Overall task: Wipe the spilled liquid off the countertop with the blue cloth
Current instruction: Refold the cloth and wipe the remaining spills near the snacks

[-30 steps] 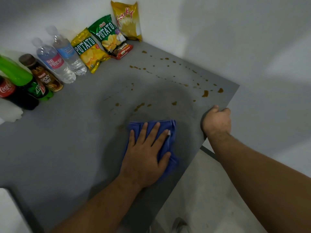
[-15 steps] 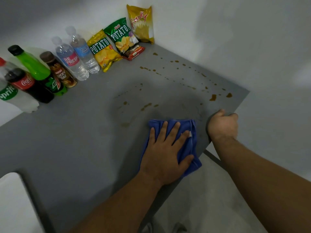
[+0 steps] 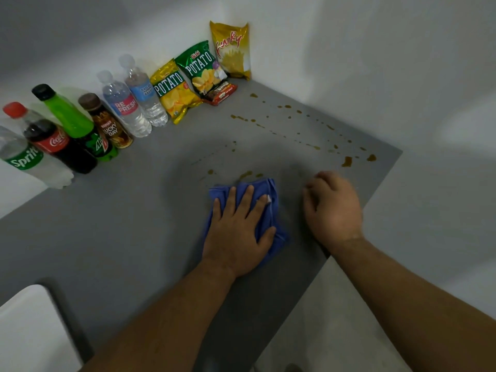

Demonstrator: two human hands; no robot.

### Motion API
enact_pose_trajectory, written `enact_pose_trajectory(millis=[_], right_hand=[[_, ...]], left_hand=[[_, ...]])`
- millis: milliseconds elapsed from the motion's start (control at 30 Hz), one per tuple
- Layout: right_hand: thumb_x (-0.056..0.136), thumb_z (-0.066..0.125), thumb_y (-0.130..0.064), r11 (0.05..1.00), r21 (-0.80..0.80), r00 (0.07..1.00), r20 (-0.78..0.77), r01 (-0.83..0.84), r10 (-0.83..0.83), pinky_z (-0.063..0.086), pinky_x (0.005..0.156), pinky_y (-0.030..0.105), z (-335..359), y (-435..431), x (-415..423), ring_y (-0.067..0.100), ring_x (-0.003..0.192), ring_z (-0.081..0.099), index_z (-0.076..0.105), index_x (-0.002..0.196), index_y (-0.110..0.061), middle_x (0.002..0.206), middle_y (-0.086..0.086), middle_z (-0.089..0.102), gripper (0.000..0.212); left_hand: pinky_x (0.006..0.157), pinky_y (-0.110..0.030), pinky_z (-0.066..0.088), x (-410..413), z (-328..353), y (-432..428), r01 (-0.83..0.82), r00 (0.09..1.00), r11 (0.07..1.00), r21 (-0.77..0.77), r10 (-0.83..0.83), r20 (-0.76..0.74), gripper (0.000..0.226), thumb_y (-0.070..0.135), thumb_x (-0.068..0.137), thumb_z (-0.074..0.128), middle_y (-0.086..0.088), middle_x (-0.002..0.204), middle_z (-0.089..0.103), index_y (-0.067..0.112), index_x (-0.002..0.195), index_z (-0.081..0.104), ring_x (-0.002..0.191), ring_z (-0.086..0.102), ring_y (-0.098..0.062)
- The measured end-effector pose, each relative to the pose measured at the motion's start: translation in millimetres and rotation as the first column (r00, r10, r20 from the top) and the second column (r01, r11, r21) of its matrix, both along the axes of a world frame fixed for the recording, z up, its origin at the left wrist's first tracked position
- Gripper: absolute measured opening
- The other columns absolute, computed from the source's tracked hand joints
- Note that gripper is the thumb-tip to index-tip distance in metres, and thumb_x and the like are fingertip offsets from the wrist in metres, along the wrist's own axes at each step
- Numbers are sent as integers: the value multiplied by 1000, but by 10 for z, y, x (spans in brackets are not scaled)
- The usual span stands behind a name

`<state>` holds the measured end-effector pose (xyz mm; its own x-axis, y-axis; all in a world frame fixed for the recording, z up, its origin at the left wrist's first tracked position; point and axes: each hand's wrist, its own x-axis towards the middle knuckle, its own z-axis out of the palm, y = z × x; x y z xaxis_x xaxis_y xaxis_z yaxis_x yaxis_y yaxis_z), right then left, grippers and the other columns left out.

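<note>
Flat left hand (image 3: 237, 232) presses the cloth (image 3: 261, 186); right hand (image 3: 332, 208), loosely curled, holds nothing. Most drops (image 3: 346, 161) beyond the cloth are not yet wiped.

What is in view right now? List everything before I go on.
countertop: one, grey, runs to the wall corner
spilled liquid: many drops, brown, back corner to right edge, some just ahead of the cloth
blue cloth: one, blue, under left hand
Sprite bottle, Coca-Cola bottle, green bottle, Lucky Day bottle: one each, along left wall
Refresh water bottle, second water bottle: one each, clear, right of those
yellow bag, green bag, gold bag: one each, back corner
red packet: one, before green bag
white object: one, bottom left, unclear
left hand: flat on cloth
right hand: loosely curled, empty, blurred, near right edge
</note>
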<state>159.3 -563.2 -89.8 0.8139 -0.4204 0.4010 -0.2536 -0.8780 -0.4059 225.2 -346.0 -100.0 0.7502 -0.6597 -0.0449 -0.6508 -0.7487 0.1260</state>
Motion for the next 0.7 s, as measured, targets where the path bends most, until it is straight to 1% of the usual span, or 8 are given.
enact_pose_trajectory(millis=[67,167,267,367,467,567,700], right_hand=[[98,60,-26,997,-24,997,-43,-68,67,51,77,43,11,172,41,31,92,59,72,99,-12,103,9,65,18],[98,61,-27,996,-61,995,-74,-66,61,48,75,41,-62,278,14,31,89,58,72,99,-12,99,8,65,18],[98,61,-31,985,-117,988,-106,-124,112,47,80,40,-119,275,-8,30,97,58,71,106,-14,109,6,67,21],[98,61,-35,980,-124,979,-154,-157,137,49,86,41,-130,272,16,29,104,57,70,111,-17,115,4,66,24],[98,61,-34,980,-132,979,-154,-150,130,49,89,43,-140,271,25,30,105,57,69,113,-16,117,4,65,25],[98,62,-33,981,-131,981,-145,-144,125,50,90,45,-159,267,35,31,105,57,68,115,-16,117,5,65,25],[101,55,-34,981,-133,980,-158,-141,120,48,90,43,-161,261,49,29,106,55,66,116,-18,119,4,65,24]], left_hand=[[128,-59,8,-138,-13,127,53,999,998,-27,-53,6,72,70,100,20,6,175,-4,39,164,4,161,-12,-25],[128,-58,12,-327,-38,426,60,998,996,-58,-61,-8,70,69,102,23,9,175,-1,40,163,5,161,-10,-22],[128,-59,14,-255,-11,692,-51,999,997,-52,50,-15,70,69,102,24,10,174,1,40,163,9,162,-6,-21],[128,-60,6,101,38,711,-158,987,987,2,158,-25,73,72,100,20,10,174,-7,40,163,4,161,-9,-24],[127,-63,1,504,65,497,-211,977,977,22,212,-33,74,73,98,17,8,175,-7,40,163,3,161,-7,-30],[126,-66,1,688,51,215,-183,982,982,38,184,-34,77,74,95,15,4,175,-3,40,163,5,160,-5,-35],[125,-66,4,592,28,53,-67,998,997,36,67,-7,75,73,97,19,3,175,1,39,163,9,161,-4,-35]])
